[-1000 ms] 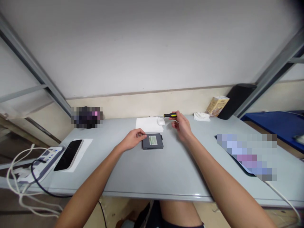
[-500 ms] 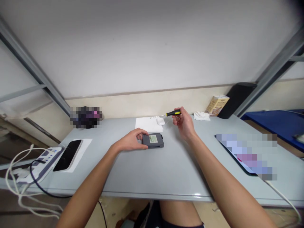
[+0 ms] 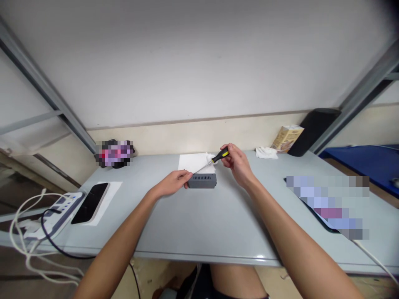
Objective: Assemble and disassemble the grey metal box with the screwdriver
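A dark grey vented box (image 3: 202, 181) with a row of slots stands tilted up at the middle of the table, its slotted side facing me. My left hand (image 3: 173, 182) grips the box at its left end, thumb on the upper left corner. In my right hand (image 3: 238, 164) is a screwdriver (image 3: 220, 154) with a black and yellow handle. Its thin metal shaft slants down to the left, and the tip is close to the box's top left corner by my left thumb. Whether the tip touches the box I cannot tell.
White paper (image 3: 190, 161) lies behind the box. At left are a phone (image 3: 90, 203), a power strip (image 3: 57, 216) and loose cables. A tablet-like device (image 3: 327, 207) lies at right. Crumpled tissue (image 3: 266, 153), a carton (image 3: 287, 138) and a black cylinder (image 3: 313, 132) stand along the back.
The box has been tipped up, so its slotted side faces me and its labelled face is out of sight. The screwdriver has swung down, its tip moving toward my left thumb.
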Demonstrator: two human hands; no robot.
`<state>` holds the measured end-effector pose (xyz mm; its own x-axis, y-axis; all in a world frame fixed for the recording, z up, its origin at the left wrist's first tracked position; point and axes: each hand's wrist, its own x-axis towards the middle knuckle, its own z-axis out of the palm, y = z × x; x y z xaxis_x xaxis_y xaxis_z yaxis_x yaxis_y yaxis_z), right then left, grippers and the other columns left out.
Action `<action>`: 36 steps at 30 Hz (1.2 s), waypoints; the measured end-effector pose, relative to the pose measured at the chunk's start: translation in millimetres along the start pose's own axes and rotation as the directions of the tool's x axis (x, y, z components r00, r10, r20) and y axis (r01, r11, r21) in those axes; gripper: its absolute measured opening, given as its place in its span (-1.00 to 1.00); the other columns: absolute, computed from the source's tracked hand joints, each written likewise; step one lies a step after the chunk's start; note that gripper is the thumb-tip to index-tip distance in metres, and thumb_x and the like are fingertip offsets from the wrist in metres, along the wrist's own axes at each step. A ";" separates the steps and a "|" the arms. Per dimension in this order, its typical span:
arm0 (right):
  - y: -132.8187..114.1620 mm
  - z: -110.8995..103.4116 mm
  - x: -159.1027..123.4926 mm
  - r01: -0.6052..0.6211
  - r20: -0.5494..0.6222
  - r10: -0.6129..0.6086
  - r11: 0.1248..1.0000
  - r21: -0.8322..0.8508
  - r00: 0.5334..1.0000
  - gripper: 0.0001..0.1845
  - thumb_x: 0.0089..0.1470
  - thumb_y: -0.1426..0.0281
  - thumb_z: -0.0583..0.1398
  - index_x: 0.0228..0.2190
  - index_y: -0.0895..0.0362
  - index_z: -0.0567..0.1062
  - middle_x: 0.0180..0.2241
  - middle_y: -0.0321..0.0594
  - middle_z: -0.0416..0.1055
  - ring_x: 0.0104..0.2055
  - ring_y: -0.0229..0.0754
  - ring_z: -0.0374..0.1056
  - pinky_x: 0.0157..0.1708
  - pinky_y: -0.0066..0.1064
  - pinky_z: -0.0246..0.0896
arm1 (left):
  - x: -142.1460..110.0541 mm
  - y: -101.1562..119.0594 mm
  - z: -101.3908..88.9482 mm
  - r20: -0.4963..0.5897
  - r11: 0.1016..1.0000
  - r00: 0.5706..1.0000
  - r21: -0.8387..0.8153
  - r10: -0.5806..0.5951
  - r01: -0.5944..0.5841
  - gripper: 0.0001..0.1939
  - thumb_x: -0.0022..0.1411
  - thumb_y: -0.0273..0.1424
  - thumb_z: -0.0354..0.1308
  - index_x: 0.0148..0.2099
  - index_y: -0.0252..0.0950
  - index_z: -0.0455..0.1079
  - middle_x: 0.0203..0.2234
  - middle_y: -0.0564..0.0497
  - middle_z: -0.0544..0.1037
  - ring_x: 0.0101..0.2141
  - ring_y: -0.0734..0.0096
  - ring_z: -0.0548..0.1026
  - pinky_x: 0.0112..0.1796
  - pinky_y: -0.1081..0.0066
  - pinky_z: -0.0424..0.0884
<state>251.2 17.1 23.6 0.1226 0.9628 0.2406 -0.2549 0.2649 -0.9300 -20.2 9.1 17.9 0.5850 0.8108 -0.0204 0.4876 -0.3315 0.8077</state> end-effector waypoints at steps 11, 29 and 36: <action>8.1 0.7 0.9 0.016 0.010 -0.015 0.998 -0.063 1.000 -0.41 0.03 -0.24 0.31 -0.28 0.03 0.55 -0.58 -0.36 0.28 -0.59 -0.31 0.12 -0.59 -0.42 -0.11 | 5.9 -2.5 3.3 -0.173 0.998 0.985 -0.044 0.026 -0.034 -0.54 0.47 -0.07 -0.06 -0.14 -0.28 0.55 -0.35 -0.02 0.62 -0.32 0.31 0.53 -0.21 0.34 0.44; 6.6 0.1 0.7 0.026 -0.017 -0.027 0.999 -0.034 1.000 -0.42 0.05 -0.23 0.31 -0.27 0.03 0.56 -0.61 -0.38 0.29 -0.61 -0.34 0.06 -0.60 -0.44 -0.09 | 12.3 2.5 22.9 -0.267 0.950 0.961 -0.311 -0.075 -0.012 -0.75 0.29 -0.24 0.13 -0.16 -0.28 0.53 -0.29 -0.03 0.62 -0.31 0.33 0.51 -0.25 0.36 0.42; 23.6 -6.1 4.3 -0.039 -0.129 0.030 0.997 -0.065 0.991 -0.37 0.01 -0.24 0.32 -0.21 0.04 0.57 -0.49 -0.33 0.45 -0.61 -0.38 0.07 -0.61 -0.46 -0.07 | 15.7 -8.8 9.8 -0.567 0.974 0.820 -0.220 -0.084 -0.053 -0.75 0.31 -0.22 0.10 -0.23 -0.26 0.51 -0.22 -0.05 0.61 -0.15 0.25 0.52 -0.09 0.31 0.41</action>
<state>251.6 27.2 1.0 0.2377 0.9555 0.1745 -0.1965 0.2233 -0.9547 -8.9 20.0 4.7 0.0715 0.9657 0.2496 0.3016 -0.2594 0.9175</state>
